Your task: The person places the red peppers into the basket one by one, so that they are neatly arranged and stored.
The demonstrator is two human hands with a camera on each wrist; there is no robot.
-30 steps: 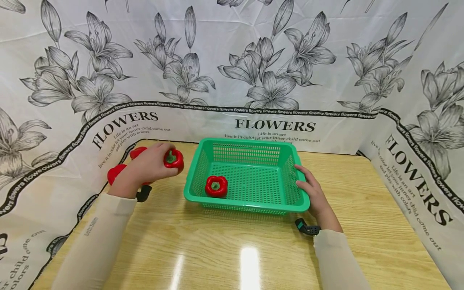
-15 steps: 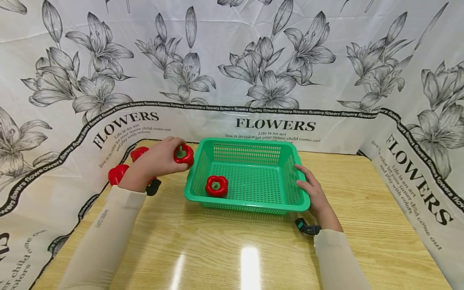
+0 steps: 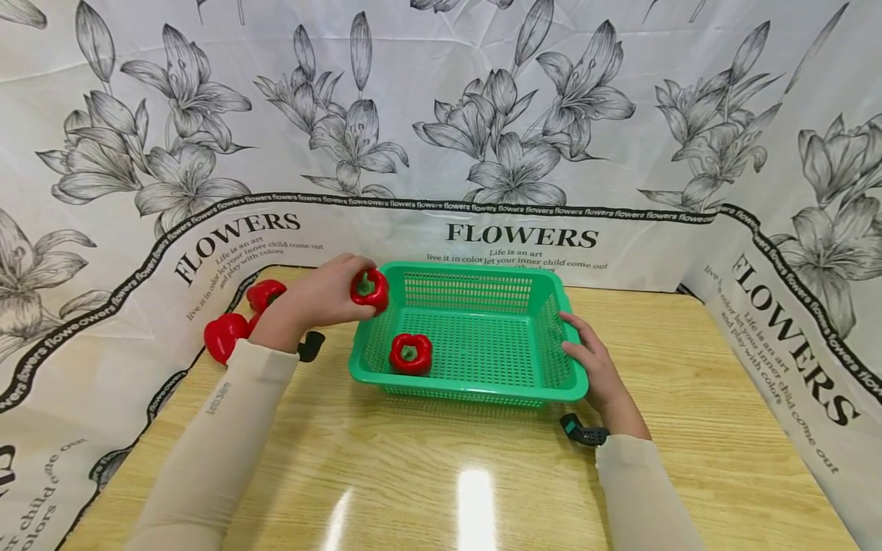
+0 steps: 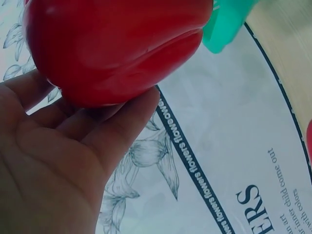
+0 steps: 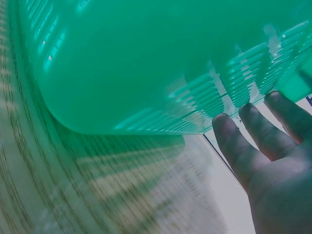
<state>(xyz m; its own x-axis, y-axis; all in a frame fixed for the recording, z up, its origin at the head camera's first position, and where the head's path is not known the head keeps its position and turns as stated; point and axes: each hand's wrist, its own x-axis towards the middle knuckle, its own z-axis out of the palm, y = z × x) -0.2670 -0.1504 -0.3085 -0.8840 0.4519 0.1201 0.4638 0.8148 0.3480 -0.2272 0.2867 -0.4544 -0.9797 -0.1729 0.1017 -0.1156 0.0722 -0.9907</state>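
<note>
My left hand [image 3: 334, 292] grips a red bell pepper [image 3: 370, 291] above the left rim of a green plastic basket [image 3: 475, 393]. Its fingers curl round the pepper's smooth side, as the left wrist view shows close up. The green stem of this held bell pepper [image 4: 117, 48] faces the head camera. Inside the basket, at its front left, sits another red bell pepper [image 3: 411, 354], stem up. My right hand [image 3: 601, 373] holds the basket's right side, with two digits over the rim. In the right wrist view several fingertips [image 5: 225, 123] touch the outer wall from below.
More red bell peppers [image 3: 226, 337] lie on the wooden table [image 3: 413, 474] at the left, partly hidden behind my left forearm. A white flower-printed cloth [image 3: 386, 168] stands around the back and sides of the table.
My left hand has carried its bell pepper rightward, from beside the basket to over its left rim. The right hand and the basket have stayed in place.
</note>
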